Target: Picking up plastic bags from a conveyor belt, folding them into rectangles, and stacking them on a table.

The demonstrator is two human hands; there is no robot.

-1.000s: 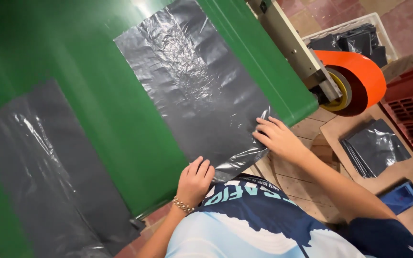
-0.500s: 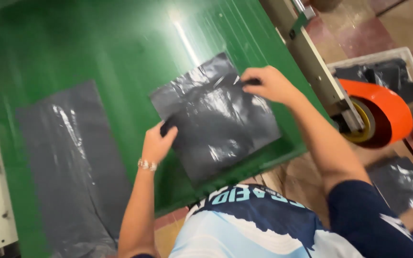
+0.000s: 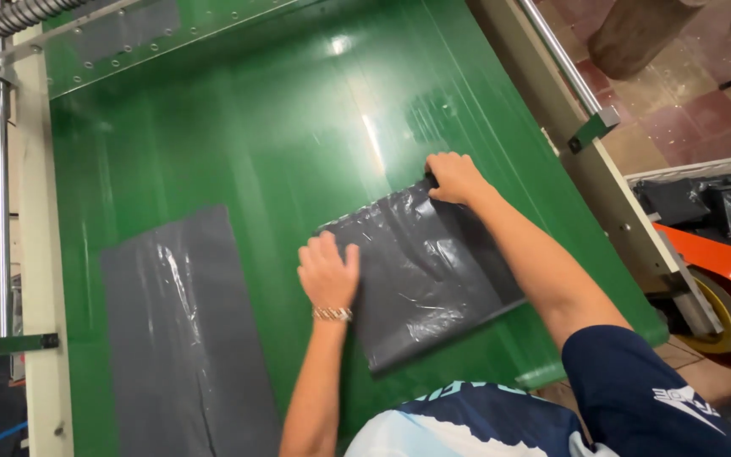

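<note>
Black folded plastic bag (image 3: 425, 279) near green belt's (image 3: 239, 127) right edge | left hand (image 3: 328, 272) flat, fingers spread, pressing | right hand (image 3: 454, 178) pinching far corner | risk: slick film slips, fold springs open

we list: folded bag (image 3: 420, 283), thin glossy crinkled black plastic; belt (image 3: 281, 127), smooth shiny green; rail (image 3: 0, 195), bare polished metal.

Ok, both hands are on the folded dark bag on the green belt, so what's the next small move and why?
Probably sweep the left hand across the folded bag toward the right hand to press it flat. The right hand pins the far corner, the left rests flat on the near edge, and the plastic between them shows wrinkles and glare.
</note>
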